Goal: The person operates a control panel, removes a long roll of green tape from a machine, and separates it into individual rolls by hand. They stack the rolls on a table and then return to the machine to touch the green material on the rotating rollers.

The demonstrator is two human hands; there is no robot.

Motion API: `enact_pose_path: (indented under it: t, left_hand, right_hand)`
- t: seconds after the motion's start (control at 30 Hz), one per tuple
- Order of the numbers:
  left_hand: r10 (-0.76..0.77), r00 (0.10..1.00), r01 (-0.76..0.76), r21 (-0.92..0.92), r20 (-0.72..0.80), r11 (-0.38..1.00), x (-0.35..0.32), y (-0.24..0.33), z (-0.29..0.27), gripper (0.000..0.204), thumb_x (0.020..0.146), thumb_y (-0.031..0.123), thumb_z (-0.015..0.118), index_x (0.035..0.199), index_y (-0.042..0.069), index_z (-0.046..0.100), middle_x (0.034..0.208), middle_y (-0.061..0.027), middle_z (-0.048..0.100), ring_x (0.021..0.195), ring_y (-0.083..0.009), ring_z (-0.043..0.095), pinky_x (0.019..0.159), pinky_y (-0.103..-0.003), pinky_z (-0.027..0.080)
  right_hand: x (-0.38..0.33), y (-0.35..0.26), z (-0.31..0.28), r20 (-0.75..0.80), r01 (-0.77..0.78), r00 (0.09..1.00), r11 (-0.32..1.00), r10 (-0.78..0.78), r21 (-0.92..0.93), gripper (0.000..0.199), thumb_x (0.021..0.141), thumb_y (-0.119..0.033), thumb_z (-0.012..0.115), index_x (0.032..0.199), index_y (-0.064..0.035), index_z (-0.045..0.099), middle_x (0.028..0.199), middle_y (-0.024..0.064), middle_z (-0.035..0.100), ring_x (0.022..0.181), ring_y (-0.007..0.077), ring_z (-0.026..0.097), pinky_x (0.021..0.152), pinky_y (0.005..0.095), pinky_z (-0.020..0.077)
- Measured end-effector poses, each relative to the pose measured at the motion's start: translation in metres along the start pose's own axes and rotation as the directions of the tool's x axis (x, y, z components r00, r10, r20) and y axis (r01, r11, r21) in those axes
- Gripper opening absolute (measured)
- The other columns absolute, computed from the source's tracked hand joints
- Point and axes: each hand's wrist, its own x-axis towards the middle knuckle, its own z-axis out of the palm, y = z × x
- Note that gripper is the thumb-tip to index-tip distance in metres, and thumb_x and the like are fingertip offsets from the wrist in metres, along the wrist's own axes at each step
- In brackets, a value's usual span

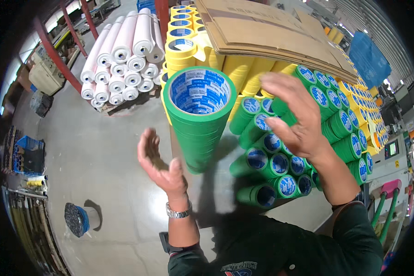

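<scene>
A tall stack of green tape rolls stands upright in front of me, its blue-and-white printed core facing up. My left hand is just left of the stack's lower part, apart from it, fingers spread and holding nothing. Off to the right, my right hand is raised with thumb and fingers apart, also holding nothing. Behind and below it, several shorter stacks of green tape rolls lie on their sides, cores toward me. The right hand and forearm hide some of these rolls.
Yellow tape rolls are stacked behind, with flat cardboard sheets on top. White wrapped rolls are piled at the far left. A dark-topped bin-like object stands on the floor at left. A machine is at the right edge.
</scene>
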Motion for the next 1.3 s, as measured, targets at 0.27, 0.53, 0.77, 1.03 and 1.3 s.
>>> enact_pose_path:
  t: [0.27, 0.53, 0.77, 1.03, 1.3]
  left_hand:
    - [0.166, 0.927, -0.166, -0.028, 0.337, 0.986, 0.082, 0.063, 0.062, 0.127, 0.067, 0.043, 0.096, 0.161, -0.004, 0.025, 0.154, -0.0244, 0.044, 0.139, -0.0333, 0.05, 0.115, -0.045, 0.042]
    - [0.101, 0.93, -0.154, 0.126, 0.354, 0.98, 0.082, 0.056, 0.059, 0.114, 0.07, 0.034, 0.092, 0.16, -0.001, 0.032, 0.152, -0.0206, 0.047, 0.14, -0.0304, 0.049, 0.117, -0.043, 0.04]
    - [0.038, 0.944, -0.045, 0.012, 0.328, 0.999, 0.081, 0.062, 0.061, 0.119, 0.073, 0.051, 0.092, 0.16, -0.004, 0.031, 0.147, -0.0202, 0.051, 0.136, -0.0308, 0.052, 0.117, -0.043, 0.039]
    - [0.035, 0.946, -0.035, -0.006, 0.322, 0.999, 0.08, 0.059, 0.063, 0.118, 0.073, 0.052, 0.091, 0.159, -0.003, 0.032, 0.148, -0.02, 0.05, 0.134, -0.0301, 0.053, 0.115, -0.043, 0.041]
    - [0.028, 0.947, -0.027, -0.008, 0.319, 1.0, 0.078, 0.059, 0.06, 0.117, 0.073, 0.053, 0.092, 0.158, -0.004, 0.034, 0.147, -0.0197, 0.051, 0.133, -0.0297, 0.054, 0.115, -0.043, 0.041]
  right_hand:
    - [0.067, -0.026, 0.024, 0.206, 0.15, 0.966, 0.987, -0.158, 0.052, 0.025, 0.083, -0.021, 0.079, 0.099, -0.0032, 0.07, 0.104, 0.014, 0.067, 0.106, 0.0392, 0.063, 0.096, 0.0476, 0.0505]
    - [0.057, -0.012, 0.022, 0.117, -0.207, 0.978, 0.844, 0.171, 0.495, 0.021, 0.098, -0.021, 0.069, 0.098, 0.0004, 0.067, 0.092, 0.0109, 0.065, 0.09, 0.0239, 0.064, 0.083, 0.0374, 0.05]
    - [-0.037, 0.073, -0.038, -0.174, -0.342, 0.938, 0.877, 0.298, -0.337, 0.018, 0.088, -0.018, 0.074, 0.094, -0.002, 0.068, 0.089, 0.0157, 0.066, 0.089, 0.0369, 0.064, 0.084, 0.0462, 0.0494]
    - [-0.132, 0.13, -0.078, -0.079, -0.54, 0.771, 0.583, 0.631, -0.607, 0.018, 0.085, -0.018, 0.079, 0.097, -0.0067, 0.073, 0.093, 0.017, 0.068, 0.093, 0.0401, 0.066, 0.082, 0.0518, 0.0525]
    - [-0.132, 0.138, -0.083, -0.023, -0.548, 0.734, 0.573, 0.678, -0.609, 0.019, 0.086, -0.021, 0.078, 0.098, -0.0065, 0.073, 0.097, 0.0175, 0.069, 0.092, 0.042, 0.067, 0.08, 0.0533, 0.0531]
